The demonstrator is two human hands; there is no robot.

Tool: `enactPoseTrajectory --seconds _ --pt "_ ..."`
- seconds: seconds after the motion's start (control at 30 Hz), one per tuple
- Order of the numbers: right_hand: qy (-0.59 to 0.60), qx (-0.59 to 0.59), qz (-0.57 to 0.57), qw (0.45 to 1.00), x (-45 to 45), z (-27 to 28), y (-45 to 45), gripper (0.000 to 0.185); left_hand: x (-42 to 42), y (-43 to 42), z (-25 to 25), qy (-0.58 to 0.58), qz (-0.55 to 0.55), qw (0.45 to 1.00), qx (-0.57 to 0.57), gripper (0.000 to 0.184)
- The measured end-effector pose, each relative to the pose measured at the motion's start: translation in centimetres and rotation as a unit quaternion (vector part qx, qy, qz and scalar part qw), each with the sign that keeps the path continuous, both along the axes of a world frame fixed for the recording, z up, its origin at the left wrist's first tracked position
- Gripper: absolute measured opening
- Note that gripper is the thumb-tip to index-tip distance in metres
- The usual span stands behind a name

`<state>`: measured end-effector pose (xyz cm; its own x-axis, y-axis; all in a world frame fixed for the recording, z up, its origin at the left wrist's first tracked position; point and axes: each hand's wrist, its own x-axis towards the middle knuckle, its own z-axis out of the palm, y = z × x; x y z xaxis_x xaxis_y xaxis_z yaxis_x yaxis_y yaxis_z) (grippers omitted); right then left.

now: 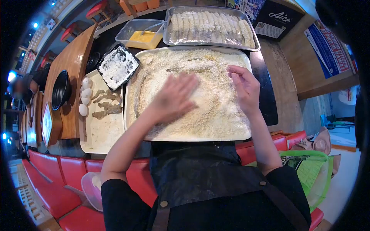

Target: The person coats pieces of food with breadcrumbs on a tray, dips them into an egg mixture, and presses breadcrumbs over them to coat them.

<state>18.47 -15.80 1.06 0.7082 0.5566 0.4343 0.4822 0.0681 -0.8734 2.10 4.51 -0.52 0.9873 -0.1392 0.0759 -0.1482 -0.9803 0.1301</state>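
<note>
A wide white tray [231, 133] holds a bed of pale breadcrumbs [216, 104]. My left hand [173, 94] is over the middle of the crumbs, palm down, fingers spread and somewhat blurred. Near the tray's right edge is my right hand [245, 86], with its fingertips pinched together; what they hold, if anything, is too small to make out. A long crumb-covered piece [189, 69] lies in the crumbs beyond my left hand. The metal tray [210, 43] behind holds rows of breaded pieces [208, 27].
Yellow liquid [144, 37] is in a clear container at the back. A black dish of white flour [117, 67] stands left, above a tray [90, 146] with eggs [83, 109] and raw shrimp-like pieces [108, 109]. Farther left are a black bowl [61, 90] and another person [25, 86].
</note>
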Motion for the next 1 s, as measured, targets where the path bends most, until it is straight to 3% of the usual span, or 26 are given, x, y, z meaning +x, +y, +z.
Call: enactPoseTrajectory --seconds 0.1,0.2,0.23,0.33,0.43,0.53,0.57,0.67,0.77,0.97,1.0 --pt "0.014 0.01 -0.013 1.0 0.1 -0.4 -0.4 0.02 0.3 1.5 0.1 -0.008 0.051 0.998 0.024 0.067" --pt "0.011 0.009 -0.014 1.0 -0.1 -0.7 -0.1 0.019 0.1 -1.1 -0.5 -0.037 -0.032 0.998 0.043 0.07" --pt "0.008 0.007 -0.012 1.0 -0.3 -0.8 0.0 0.019 0.0 -2.3 -0.8 -0.007 -0.051 0.995 -0.091 0.072" --pt "-0.009 -0.002 -0.001 1.0 -0.7 -0.7 0.5 0.019 -0.2 -3.1 -0.5 0.006 -0.087 0.992 -0.088 0.074" --pt "-0.054 -0.06 0.006 0.997 -0.7 0.6 0.6 0.02 0.0 -0.2 -0.5 -0.005 0.013 0.999 0.029 0.071" --pt "-0.036 -0.105 0.027 0.993 -0.1 0.0 1.5 0.022 -0.2 2.4 0.6 -0.066 0.102 0.986 -0.116 0.068" --pt "-0.046 -0.13 0.032 0.99 0.2 -0.2 1.9 0.023 -0.2 2.7 0.0 -0.162 0.111 0.963 -0.185 0.058" --pt "-0.075 -0.191 0.05 0.977 0.4 -0.6 3.5 0.025 -0.4 0.6 1.3 -0.107 0.225 0.932 -0.264 0.042" --pt "-0.098 -0.209 0.071 0.97 0.1 -0.9 5.3 0.027 0.0 -0.3 -0.5 -0.167 0.188 0.937 -0.244 0.032" --pt "-0.134 -0.231 0.097 0.959 -0.8 -0.5 6.5 0.025 0.7 -0.5 -0.5 -0.144 0.19 0.937 -0.254 0.031" --pt "-0.142 -0.212 0.087 0.963 -0.6 -0.2 6.4 0.024 0.8 -0.5 0.1 -0.201 0.172 0.935 -0.235 0.026"
